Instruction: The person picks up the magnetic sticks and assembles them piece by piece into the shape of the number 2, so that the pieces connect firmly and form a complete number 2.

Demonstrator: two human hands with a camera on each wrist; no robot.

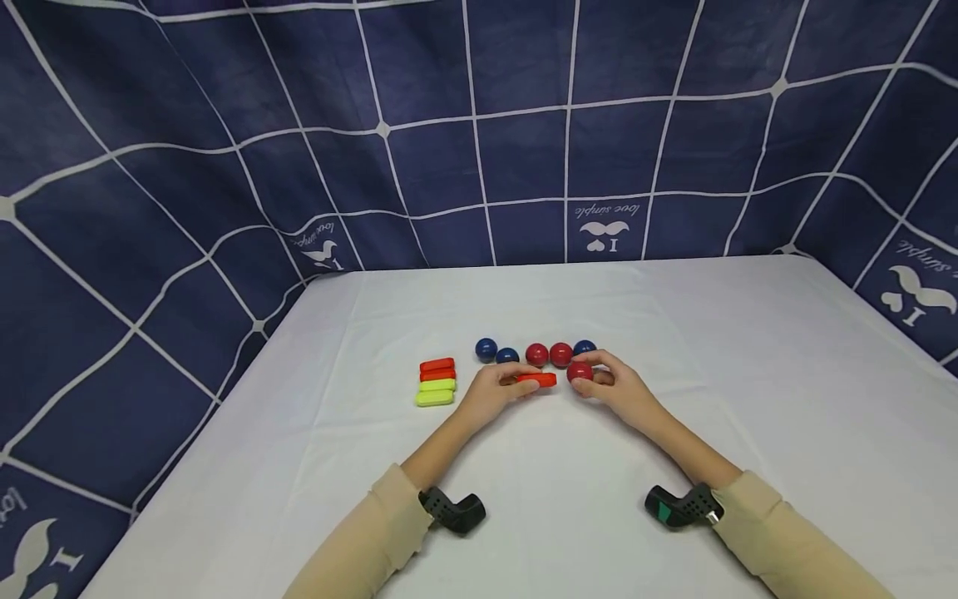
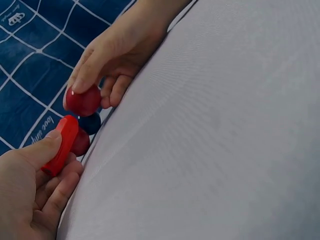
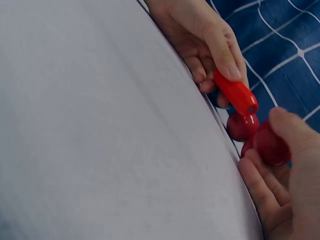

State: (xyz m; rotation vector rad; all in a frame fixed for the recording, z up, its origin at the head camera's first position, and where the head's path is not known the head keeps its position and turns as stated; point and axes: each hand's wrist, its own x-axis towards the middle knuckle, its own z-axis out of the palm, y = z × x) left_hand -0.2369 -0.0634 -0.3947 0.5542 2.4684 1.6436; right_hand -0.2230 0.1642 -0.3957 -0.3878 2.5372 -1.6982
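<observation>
My left hand (image 1: 494, 389) pinches a short red rod (image 1: 540, 380) between thumb and fingers, a little above the table. In the right wrist view a dark hole shows in the end of this red rod (image 3: 236, 95). My right hand (image 1: 619, 389) holds a glossy red ball (image 1: 580, 372) by thumb and fingertips, to the right of the rod. Rod and ball stand apart, close to each other, in the head view. Just beyond the hands are two more red balls (image 1: 536, 355) and a blue ball (image 1: 585, 348), partly hidden by the right fingers.
Left of the hands, two red rods (image 1: 437, 364) and two yellow-green rods (image 1: 436, 398) lie in a stack-like row. Two dark blue balls (image 1: 486, 349) sit behind the left hand. A white cloth covers the table (image 1: 569, 516); a navy checked curtain (image 1: 524, 166) hangs behind.
</observation>
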